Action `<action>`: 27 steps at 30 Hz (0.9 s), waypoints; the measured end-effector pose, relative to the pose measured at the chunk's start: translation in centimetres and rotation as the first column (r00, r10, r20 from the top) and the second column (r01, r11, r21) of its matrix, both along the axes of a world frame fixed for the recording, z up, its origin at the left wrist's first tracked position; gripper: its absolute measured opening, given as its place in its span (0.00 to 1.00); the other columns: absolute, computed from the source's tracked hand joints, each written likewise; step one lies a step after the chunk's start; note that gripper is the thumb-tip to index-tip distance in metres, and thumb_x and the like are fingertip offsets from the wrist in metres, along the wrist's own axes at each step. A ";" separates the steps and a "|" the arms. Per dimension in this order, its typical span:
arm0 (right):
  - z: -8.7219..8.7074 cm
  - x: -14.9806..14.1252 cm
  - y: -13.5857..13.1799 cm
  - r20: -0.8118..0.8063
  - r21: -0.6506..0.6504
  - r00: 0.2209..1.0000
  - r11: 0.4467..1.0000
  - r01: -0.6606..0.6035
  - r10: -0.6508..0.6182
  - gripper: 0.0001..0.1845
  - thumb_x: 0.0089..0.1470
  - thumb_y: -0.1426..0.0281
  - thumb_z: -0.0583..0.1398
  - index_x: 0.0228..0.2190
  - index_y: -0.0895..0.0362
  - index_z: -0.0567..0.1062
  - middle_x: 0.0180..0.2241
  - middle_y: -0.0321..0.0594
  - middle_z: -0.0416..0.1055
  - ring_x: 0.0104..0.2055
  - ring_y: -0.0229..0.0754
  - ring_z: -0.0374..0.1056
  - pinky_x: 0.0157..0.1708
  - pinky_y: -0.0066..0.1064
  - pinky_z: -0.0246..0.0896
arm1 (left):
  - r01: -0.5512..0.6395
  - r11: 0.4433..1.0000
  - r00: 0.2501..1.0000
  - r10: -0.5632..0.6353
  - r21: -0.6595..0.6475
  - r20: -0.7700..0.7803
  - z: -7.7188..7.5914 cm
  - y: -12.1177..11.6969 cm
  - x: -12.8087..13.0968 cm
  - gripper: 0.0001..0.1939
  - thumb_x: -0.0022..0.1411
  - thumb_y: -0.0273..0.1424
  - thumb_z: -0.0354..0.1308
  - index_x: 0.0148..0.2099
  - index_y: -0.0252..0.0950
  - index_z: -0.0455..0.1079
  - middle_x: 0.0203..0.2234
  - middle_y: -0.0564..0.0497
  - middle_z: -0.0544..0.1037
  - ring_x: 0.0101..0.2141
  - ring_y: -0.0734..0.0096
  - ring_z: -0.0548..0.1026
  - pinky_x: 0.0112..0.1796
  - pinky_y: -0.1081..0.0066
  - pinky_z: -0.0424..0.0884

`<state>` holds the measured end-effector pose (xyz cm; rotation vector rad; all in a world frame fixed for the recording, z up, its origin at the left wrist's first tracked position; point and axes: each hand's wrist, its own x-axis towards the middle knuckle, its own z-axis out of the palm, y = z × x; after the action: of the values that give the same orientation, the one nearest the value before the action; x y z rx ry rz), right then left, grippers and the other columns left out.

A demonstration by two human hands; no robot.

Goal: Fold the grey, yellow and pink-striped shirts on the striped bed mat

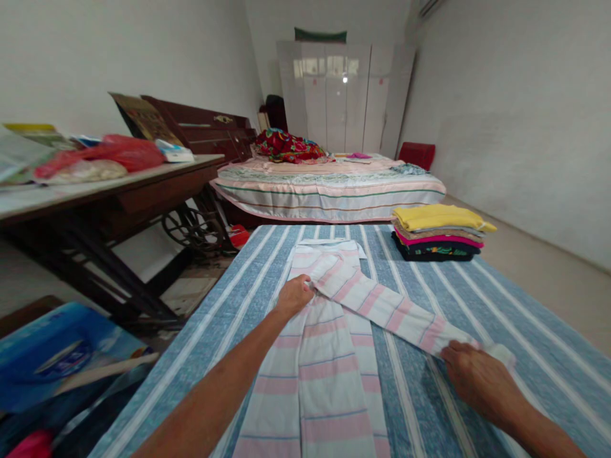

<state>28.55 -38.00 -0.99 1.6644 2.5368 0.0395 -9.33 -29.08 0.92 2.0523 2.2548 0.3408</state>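
Note:
A long-sleeved shirt (329,381) with white and pink stripes and thin blue lines lies on a blue-and-white striped cloth (224,331). Its one visible sleeve (382,305) stretches out to the right, held between my two hands. My left hand (296,294) is closed on the shirt near the top of that sleeve, thumb and fingers pinching the fabric. Near the cuff, my right hand (477,375) grips the sleeve, and the pale cuff end pokes out beyond the fingers. The shirt's body runs down toward me beneath my left forearm.
A folded stack of clothes (439,232), yellow on top, sits at the back right of the cloth. Left stands a sewing-machine table (119,191) with bags on it. Behind are a bed (329,197) and a pale wardrobe (344,108). A blue package (67,356) lies lower left.

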 end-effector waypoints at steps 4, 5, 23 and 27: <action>0.5 -1.0 0.5 0.088 -0.089 0.996 0.996 0.023 -0.015 0.21 0.51 0.85 0.45 0.32 0.59 0.76 0.35 0.48 0.74 0.38 0.49 0.72 0.39 0.37 0.62 | 0.002 1.000 0.999 -0.002 0.002 -0.052 -0.2 0.1 0.9 0.19 0.57 0.34 0.54 0.51 0.40 0.65 0.34 0.51 0.78 0.37 0.66 0.76 0.35 0.71 0.68; 0.7 -1.2 0.6 0.099 -0.100 0.995 0.995 0.018 -0.008 0.22 0.52 0.85 0.45 0.33 0.60 0.76 0.35 0.49 0.74 0.38 0.50 0.72 0.39 0.38 0.63 | 0.015 1.000 0.997 -0.014 0.011 -0.073 -0.2 0.0 1.2 0.19 0.57 0.33 0.54 0.51 0.40 0.65 0.37 0.50 0.78 0.39 0.65 0.75 0.37 0.70 0.67; 0.8 -1.1 0.3 0.163 -0.120 0.986 0.993 -0.009 0.028 0.23 0.51 0.85 0.46 0.35 0.58 0.76 0.34 0.48 0.75 0.36 0.51 0.73 0.35 0.37 0.65 | 0.225 0.972 0.948 -0.236 -0.073 -0.214 0.5 -0.9 0.1 0.12 0.60 0.28 0.47 0.37 0.38 0.73 0.37 0.45 0.74 0.43 0.63 0.70 0.41 0.68 0.67; 0.4 -1.2 0.1 0.150 -0.176 0.987 0.984 -0.022 0.049 0.25 0.51 0.87 0.43 0.36 0.60 0.76 0.35 0.49 0.75 0.37 0.50 0.73 0.35 0.38 0.66 | 0.167 0.981 0.961 -0.184 -0.098 -0.205 1.1 0.0 0.6 0.18 0.64 0.36 0.44 0.32 0.36 0.74 0.35 0.44 0.73 0.40 0.62 0.72 0.40 0.66 0.68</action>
<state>27.31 -37.86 -0.54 1.4910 2.3810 -0.0477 -8.77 -29.08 2.05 2.3236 2.1308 0.0176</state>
